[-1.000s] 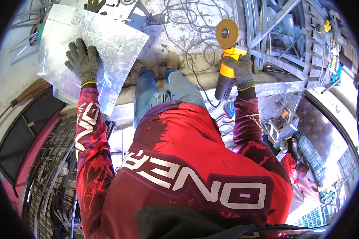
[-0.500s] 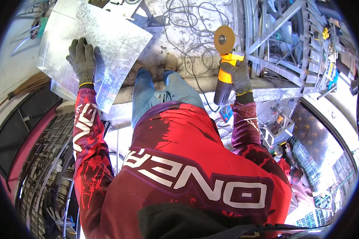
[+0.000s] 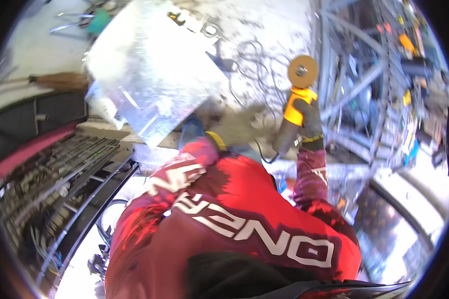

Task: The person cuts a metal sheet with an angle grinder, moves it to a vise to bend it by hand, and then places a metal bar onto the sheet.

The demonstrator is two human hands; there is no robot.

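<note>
A grey knitted glove covers my right hand [image 3: 310, 115], which is wrapped round the yellow and black body of an angle grinder [image 3: 293, 113]. The grinder's tan disc [image 3: 303, 71] points away from me, and its cord hangs down behind. My left hand [image 3: 242, 124], also gloved, is off the metal and in front of my waist, near the grinder; its fingers are smeared by motion. The shiny metal sheet [image 3: 149, 70] lies at the upper left, with one corner toward me.
A broom [image 3: 60, 80] lies at the left. Stacked metal bars [image 3: 50, 184] fill the lower left. Loose cable [image 3: 257, 70] is coiled on the floor ahead. A steel frame [image 3: 354, 65] stands at the right.
My left hand has left the metal sheet and swung right toward the grinder. The view has shifted, so the sheet and grinder appear further right. The other person at the lower right no longer shows.
</note>
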